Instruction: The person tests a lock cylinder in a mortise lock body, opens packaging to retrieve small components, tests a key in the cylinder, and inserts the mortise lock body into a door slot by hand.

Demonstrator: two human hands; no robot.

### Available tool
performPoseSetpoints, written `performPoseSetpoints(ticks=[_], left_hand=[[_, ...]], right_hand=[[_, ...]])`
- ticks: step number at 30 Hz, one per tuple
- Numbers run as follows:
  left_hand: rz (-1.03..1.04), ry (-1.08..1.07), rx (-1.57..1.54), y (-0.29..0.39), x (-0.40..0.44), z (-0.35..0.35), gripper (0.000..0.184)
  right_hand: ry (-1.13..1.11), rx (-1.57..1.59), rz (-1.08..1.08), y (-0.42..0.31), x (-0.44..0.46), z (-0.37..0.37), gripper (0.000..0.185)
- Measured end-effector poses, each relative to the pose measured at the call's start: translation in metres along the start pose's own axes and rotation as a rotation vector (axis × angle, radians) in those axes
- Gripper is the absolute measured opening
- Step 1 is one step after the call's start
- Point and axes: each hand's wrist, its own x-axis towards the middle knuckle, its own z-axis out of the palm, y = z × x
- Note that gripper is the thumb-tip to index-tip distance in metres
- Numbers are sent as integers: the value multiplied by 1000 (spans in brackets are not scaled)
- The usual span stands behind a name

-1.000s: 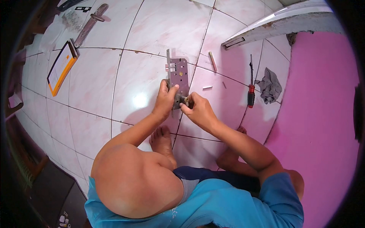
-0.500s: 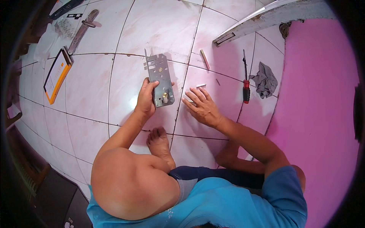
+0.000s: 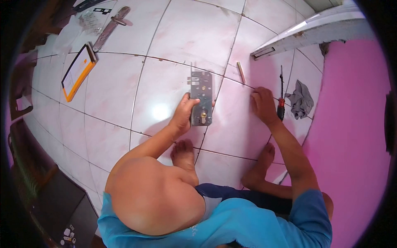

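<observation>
My left hand grips a metal mortise lock case by its left edge, thumb on the face. A brass lock cylinder sits in the lower part of the case. My right hand is down at the floor on the right, its fingers curled together and pointing left. What these fingers hold, if anything, is hidden. Just beyond them lies a thin brass-coloured bar. To the right of that hand is a screwdriver with a red and black handle, partly covered by my wrist.
A grey cloth lies beside the pink wall. A door's edge juts in at the upper right. On the left are an orange-and-white box, a door handle plate and clear plastic packaging.
My right hand has moved right, its spread fingers now curled at the floor. The small silver piece and thin dark screw-like piece near it no longer show. The view has shifted; my left hand keeps the lock case.
</observation>
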Motion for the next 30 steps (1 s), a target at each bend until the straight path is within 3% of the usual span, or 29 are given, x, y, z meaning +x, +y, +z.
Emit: performPoseSetpoints(ticks=[5,10,20,22,23,25,27,28,30], left_hand=[[-53,-17,-5,-15,5,3,33],[-91,-42,56,-26,10,11,36],[-131,-29,160,15,17,35,36],[-160,-25,234,35,15,43,34],[-173,-38,285,48,13,49,36],[-217,-48,358,77,9,63,37],[-273,-36,432,97,8,82,42],[-265,-36,458,102,10,92,42],[-279,-120,468,100,14,107,44]], right_hand=[[145,-151,23,-15,49,-8,51],[58,-272,-6,-5,70,16,49],[-96,-341,156,18,15,-37,49],[-53,-362,-9,15,13,-73,43],[-44,-362,10,13,13,-103,43],[-440,-253,-43,7,22,-181,37],[-611,-252,144,0,23,-245,31],[-585,-245,151,-3,15,-260,31],[-332,75,410,-18,-8,-273,35]])
